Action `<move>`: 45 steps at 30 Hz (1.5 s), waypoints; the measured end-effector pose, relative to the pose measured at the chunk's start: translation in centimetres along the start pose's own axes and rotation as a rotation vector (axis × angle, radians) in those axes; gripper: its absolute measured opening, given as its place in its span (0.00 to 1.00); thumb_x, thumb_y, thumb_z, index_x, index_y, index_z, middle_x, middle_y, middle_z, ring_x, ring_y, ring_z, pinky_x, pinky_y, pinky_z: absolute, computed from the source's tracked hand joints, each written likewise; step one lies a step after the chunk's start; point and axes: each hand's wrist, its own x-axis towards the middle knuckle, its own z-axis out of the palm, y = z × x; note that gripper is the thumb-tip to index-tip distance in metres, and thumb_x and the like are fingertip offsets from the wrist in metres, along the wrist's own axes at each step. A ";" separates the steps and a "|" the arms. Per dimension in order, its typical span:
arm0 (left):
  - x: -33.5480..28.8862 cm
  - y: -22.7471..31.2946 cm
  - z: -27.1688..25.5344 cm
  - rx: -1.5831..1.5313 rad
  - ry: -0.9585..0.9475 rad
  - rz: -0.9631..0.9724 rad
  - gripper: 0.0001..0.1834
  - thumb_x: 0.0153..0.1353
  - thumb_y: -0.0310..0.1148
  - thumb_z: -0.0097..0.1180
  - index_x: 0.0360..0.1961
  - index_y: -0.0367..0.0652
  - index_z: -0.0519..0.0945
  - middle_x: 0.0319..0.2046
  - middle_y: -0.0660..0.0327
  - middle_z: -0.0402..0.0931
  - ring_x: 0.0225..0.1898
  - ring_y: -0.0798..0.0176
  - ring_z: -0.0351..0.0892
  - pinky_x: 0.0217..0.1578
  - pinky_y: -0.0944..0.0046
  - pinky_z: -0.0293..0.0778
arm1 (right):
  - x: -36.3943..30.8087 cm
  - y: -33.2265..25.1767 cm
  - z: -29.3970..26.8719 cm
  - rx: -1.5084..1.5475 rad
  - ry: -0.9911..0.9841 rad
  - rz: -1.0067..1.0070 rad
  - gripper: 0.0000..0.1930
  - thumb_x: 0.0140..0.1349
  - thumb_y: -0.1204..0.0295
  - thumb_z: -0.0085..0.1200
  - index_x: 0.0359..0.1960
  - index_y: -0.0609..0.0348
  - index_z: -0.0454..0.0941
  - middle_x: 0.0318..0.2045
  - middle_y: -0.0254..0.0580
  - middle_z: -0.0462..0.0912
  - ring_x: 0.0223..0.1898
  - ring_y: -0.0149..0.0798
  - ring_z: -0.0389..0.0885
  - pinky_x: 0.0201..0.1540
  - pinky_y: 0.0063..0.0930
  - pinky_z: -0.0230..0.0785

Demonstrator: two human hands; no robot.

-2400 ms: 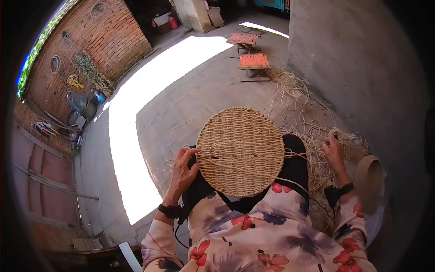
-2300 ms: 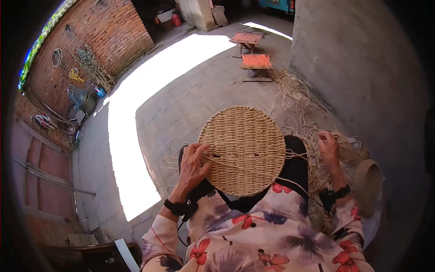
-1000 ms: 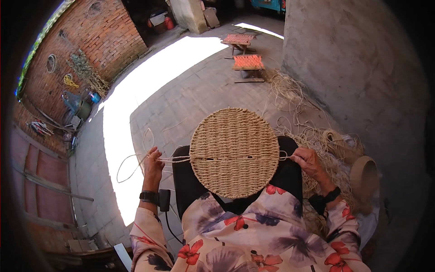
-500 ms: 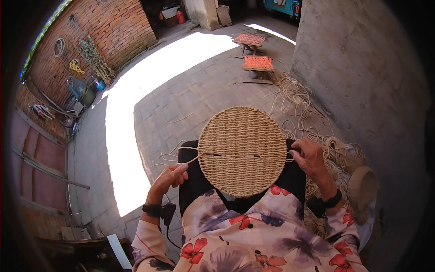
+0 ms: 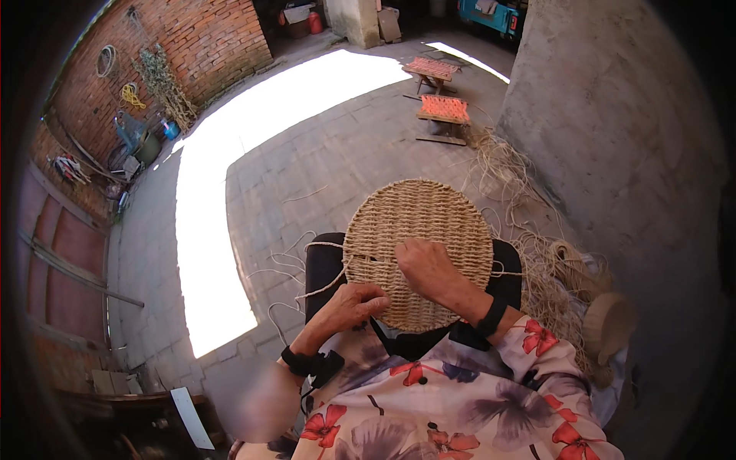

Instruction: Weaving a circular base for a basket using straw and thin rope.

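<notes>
A round mat [image 5: 418, 215] of tightly woven tan cord rests across my lap, with dark slits near its middle. My right hand [image 5: 428, 268] is closed in a fist-like pinch over the mat's centre, hiding one slit; its fingertips are turned away, so what they hold cannot be seen. At the lower left rim, my left hand [image 5: 351, 308] lies over the mat's edge with curled fingers; anything between them is hidden. A loose cord [image 5: 320, 292] runs out from the mat's left side. On the right side, a short cord loop [image 5: 507, 273] sticks out.
A tangled heap of cord [image 5: 548, 268] lies at my right beside a pale round bowl-shaped thing [image 5: 607, 328]. Ahead stand two low stools [image 5: 443, 109] with orange woven seats. A grey wall [image 5: 613, 115] rises at right, a brick wall [image 5: 192, 46] at far left.
My right hand has left the cord at the mat's right side and moved onto its middle. My left hand has let go of the left cord and moved right to the lower rim.
</notes>
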 end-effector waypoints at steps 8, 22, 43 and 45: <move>3.4 1.4 2.2 0.227 0.373 0.302 0.16 0.61 0.34 0.60 0.49 0.39 0.81 0.21 0.53 0.78 0.24 0.61 0.78 0.29 0.60 0.74 | -3.6 2.5 -1.7 0.363 0.229 0.082 0.07 0.47 0.80 0.55 0.27 0.60 0.70 0.26 0.46 0.75 0.29 0.50 0.79 0.32 0.42 0.72; 4.8 2.9 7.6 0.582 0.335 0.928 0.10 0.47 0.21 0.60 0.34 0.40 0.81 0.37 0.57 0.76 0.42 0.51 0.74 0.42 0.55 0.74 | -2.6 4.4 -1.7 1.264 -0.101 0.447 0.09 0.66 0.70 0.56 0.43 0.61 0.76 0.28 0.32 0.79 0.28 0.23 0.76 0.32 0.20 0.70; 3.7 -0.2 5.2 -0.952 -0.036 -0.078 0.12 0.71 0.41 0.54 0.36 0.43 0.80 0.20 0.71 0.74 0.18 0.78 0.63 0.18 0.75 0.58 | -7.9 0.9 -4.6 1.034 -0.389 -0.117 0.12 0.60 0.65 0.62 0.28 0.62 0.79 0.22 0.41 0.78 0.25 0.41 0.77 0.31 0.34 0.68; 2.4 0.5 6.2 -0.204 -0.068 0.182 0.13 0.71 0.40 0.55 0.35 0.43 0.81 0.22 0.70 0.73 0.21 0.77 0.65 0.20 0.73 0.59 | -8.7 1.4 -4.3 1.368 -0.331 0.473 0.18 0.65 0.59 0.57 0.27 0.63 0.78 0.19 0.43 0.77 0.20 0.42 0.75 0.27 0.35 0.68</move>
